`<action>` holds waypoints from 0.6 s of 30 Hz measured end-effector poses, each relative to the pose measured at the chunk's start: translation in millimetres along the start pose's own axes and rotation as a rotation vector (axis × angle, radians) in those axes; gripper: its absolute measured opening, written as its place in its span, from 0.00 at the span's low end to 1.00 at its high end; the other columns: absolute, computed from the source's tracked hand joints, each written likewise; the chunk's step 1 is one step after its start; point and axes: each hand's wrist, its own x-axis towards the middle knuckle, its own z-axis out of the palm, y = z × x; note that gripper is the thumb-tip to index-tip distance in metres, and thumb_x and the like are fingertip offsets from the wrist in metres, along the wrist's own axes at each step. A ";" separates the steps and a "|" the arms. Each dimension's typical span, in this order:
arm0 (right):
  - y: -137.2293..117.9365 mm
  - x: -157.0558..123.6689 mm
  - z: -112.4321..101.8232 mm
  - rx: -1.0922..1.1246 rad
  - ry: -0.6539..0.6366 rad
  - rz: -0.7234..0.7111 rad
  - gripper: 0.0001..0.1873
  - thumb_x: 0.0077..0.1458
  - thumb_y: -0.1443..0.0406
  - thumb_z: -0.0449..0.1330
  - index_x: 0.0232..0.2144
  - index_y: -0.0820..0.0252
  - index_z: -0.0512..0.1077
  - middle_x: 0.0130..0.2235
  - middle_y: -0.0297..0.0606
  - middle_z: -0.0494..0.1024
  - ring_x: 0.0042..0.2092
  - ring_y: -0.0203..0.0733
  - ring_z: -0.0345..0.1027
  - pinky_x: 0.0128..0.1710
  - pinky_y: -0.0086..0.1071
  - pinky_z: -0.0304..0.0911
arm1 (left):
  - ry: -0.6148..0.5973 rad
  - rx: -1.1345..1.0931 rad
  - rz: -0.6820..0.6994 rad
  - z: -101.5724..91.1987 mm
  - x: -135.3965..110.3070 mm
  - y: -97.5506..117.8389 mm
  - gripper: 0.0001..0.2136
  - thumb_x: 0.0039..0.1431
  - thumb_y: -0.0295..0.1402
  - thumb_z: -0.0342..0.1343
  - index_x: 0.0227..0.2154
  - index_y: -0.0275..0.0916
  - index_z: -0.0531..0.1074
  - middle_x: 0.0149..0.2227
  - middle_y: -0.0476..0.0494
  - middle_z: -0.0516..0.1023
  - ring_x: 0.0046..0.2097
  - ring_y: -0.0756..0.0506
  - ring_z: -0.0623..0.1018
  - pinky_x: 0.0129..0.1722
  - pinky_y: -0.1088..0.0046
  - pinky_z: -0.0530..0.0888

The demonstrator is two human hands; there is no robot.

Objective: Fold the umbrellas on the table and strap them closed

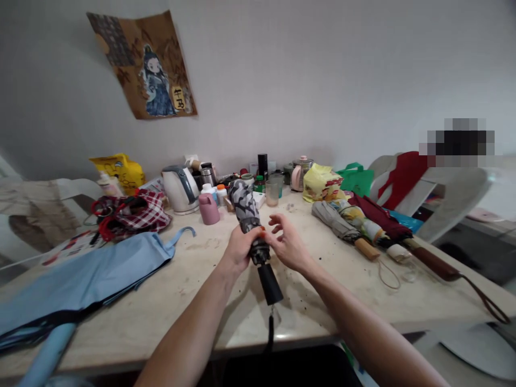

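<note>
A folded compact umbrella with a grey, black and white camouflage-like pattern is held above the table, slanting away from me. Its black handle points toward me, and a dark wrist strap hangs from the end. My left hand is closed around the lower part of the canopy, thumb on top. Against the umbrella's right side, close to my left thumb, rests the thumb of my right hand; its other fingers are bent and spread apart, off the fabric. An orange patch shows where the two thumbs meet.
On the left lies a light blue umbrella beside a plaid cloth bundle. Several folded umbrellas, including a grey one, lie on the right. A kettle, pink cup, clear cup and yellow bag stand behind.
</note>
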 end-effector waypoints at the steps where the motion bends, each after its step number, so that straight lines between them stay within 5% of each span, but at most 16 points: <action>1: 3.8 1.1 2.1 -0.002 -0.054 0.059 0.31 0.51 0.56 0.63 0.54 0.60 0.61 0.49 0.46 0.71 0.42 0.43 0.69 0.38 0.36 0.68 | 0.009 -0.043 -0.024 -0.7 2.5 -3.7 0.15 0.37 0.35 0.67 0.29 0.36 0.70 0.27 0.49 0.74 0.29 0.50 0.72 0.31 0.73 0.69; 4: 11.0 3.3 4.8 -0.054 -0.159 0.102 0.35 0.42 0.65 0.67 0.54 0.60 0.64 0.49 0.45 0.73 0.47 0.46 0.70 0.48 0.40 0.67 | 0.020 -0.082 -0.092 -4.1 10.6 -16.2 0.15 0.38 0.37 0.66 0.30 0.36 0.72 0.29 0.48 0.76 0.31 0.49 0.73 0.33 0.73 0.69; 9: 5.6 11.1 -15.5 -0.082 -0.161 0.144 0.30 0.42 0.68 0.63 0.52 0.63 0.67 0.40 0.40 0.77 0.37 0.42 0.71 0.38 0.35 0.68 | -0.037 0.039 -0.143 -11.4 16.7 -23.1 0.18 0.40 0.38 0.66 0.36 0.37 0.74 0.37 0.43 0.78 0.39 0.46 0.74 0.36 0.72 0.66; 13: 8.5 23.6 -58.8 -0.259 -0.077 0.069 0.32 0.41 0.68 0.62 0.53 0.62 0.68 0.45 0.44 0.78 0.44 0.47 0.72 0.46 0.38 0.67 | -0.047 0.150 -0.117 -14.0 13.4 -15.8 0.23 0.39 0.38 0.68 0.41 0.38 0.74 0.43 0.42 0.76 0.46 0.44 0.73 0.42 0.69 0.65; 18: 45.1 33.8 -141.0 -0.676 -0.035 -0.009 0.35 0.43 0.68 0.60 0.57 0.66 0.66 0.54 0.49 0.74 0.55 0.51 0.68 0.57 0.40 0.61 | -0.111 0.236 -0.111 -11.1 8.9 -10.0 0.21 0.41 0.39 0.67 0.39 0.37 0.75 0.41 0.42 0.76 0.43 0.44 0.74 0.44 0.67 0.65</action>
